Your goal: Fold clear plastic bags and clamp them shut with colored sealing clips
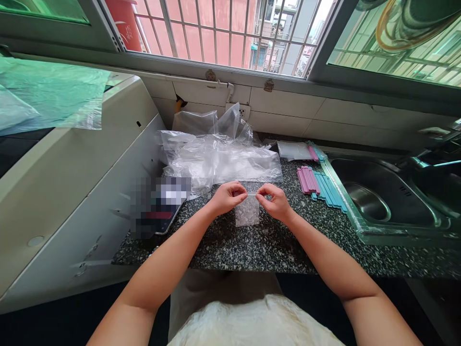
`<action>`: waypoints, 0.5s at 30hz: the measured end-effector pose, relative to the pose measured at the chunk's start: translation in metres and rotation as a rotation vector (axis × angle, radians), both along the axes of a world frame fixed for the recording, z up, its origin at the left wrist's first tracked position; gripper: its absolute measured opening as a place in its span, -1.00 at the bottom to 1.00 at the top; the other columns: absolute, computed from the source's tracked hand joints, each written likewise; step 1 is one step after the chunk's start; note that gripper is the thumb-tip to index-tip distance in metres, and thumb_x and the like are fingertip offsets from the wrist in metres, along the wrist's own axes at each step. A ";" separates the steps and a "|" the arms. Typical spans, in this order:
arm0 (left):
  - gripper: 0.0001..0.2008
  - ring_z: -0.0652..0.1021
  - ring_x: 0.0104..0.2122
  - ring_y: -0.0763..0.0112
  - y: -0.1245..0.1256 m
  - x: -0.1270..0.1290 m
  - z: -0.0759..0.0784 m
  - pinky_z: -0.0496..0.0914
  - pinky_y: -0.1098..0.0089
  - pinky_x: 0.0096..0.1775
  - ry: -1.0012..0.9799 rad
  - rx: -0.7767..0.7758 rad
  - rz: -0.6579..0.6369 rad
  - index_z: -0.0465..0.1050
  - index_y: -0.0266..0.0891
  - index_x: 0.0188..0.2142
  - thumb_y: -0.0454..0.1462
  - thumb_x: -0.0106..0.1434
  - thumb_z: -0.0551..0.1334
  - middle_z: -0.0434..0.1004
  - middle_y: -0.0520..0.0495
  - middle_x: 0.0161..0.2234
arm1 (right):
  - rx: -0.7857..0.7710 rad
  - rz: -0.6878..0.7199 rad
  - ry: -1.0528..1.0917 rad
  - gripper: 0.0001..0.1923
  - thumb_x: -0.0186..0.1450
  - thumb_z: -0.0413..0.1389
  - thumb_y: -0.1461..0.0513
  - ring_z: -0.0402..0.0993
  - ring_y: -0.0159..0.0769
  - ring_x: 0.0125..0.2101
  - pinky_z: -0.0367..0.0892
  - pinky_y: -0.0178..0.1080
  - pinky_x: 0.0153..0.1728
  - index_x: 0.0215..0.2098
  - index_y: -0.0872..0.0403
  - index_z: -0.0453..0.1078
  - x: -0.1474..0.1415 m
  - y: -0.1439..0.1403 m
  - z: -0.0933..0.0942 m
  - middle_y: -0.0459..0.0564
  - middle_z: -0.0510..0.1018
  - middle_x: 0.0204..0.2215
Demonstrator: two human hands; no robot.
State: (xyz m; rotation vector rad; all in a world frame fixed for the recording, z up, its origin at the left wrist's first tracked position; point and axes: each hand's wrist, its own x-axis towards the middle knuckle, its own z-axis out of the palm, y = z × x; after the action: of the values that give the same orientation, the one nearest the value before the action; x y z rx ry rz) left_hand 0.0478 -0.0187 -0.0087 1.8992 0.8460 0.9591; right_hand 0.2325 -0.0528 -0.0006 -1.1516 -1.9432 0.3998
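Observation:
A small clear plastic bag (247, 214) hangs upright between my hands above the speckled counter (230, 254). My left hand (229, 198) pinches its top edge at the left corner between thumb and fingers. At the opposite corner, my right hand (275, 201) pinches the same edge, so the top is stretched straight. The speckles of the counter show through the bag. Just beyond my hands lies a loose heap of clear plastic bags (230, 161). To the right of my right hand are pink strips (308, 180) and light blue strips (328, 191), laid side by side in rows.
A steel sink (389, 192) with a faucet (435, 156) is at the right. A stack of flat clear bags (294, 150) lies near the wall. On the left stand a blurred-out device (162, 206) and a cream-coloured appliance (118, 120) with green plastic sheeting (57, 91) on top.

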 end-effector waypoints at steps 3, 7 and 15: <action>-0.89 0.30 -0.54 0.56 0.000 0.000 0.000 0.22 0.49 -0.47 -0.006 -0.004 -0.003 0.42 -0.33 -0.52 -0.32 0.07 0.19 0.28 0.03 -0.55 | 0.013 0.007 -0.003 -0.86 0.17 0.05 0.30 0.30 -0.38 -0.51 0.22 -0.30 -0.42 -0.56 0.07 0.29 0.000 0.001 0.000 -0.10 0.38 -0.60; -0.89 0.30 -0.54 0.55 0.000 0.000 -0.001 0.22 0.48 -0.47 -0.014 -0.007 -0.001 0.42 -0.33 -0.53 -0.31 0.06 0.20 0.29 0.03 -0.55 | 0.024 0.008 -0.005 -0.85 0.16 0.05 0.31 0.29 -0.39 -0.51 0.21 -0.31 -0.41 -0.57 0.07 0.29 0.000 0.001 0.001 -0.10 0.38 -0.60; -0.89 0.31 -0.53 0.54 0.000 0.000 -0.001 0.23 0.48 -0.46 -0.017 -0.026 -0.001 0.42 -0.32 -0.53 -0.30 0.06 0.20 0.31 0.02 -0.55 | -0.015 -0.014 0.012 -0.86 0.17 0.04 0.27 0.30 -0.39 -0.50 0.23 -0.32 -0.42 -0.55 0.08 0.31 0.000 0.002 -0.002 -0.10 0.39 -0.59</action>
State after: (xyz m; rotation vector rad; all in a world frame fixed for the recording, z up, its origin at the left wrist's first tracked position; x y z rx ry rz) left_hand 0.0481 -0.0187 -0.0098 1.8669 0.8432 0.9587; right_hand 0.2325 -0.0510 -0.0030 -1.1689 -1.9236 0.4135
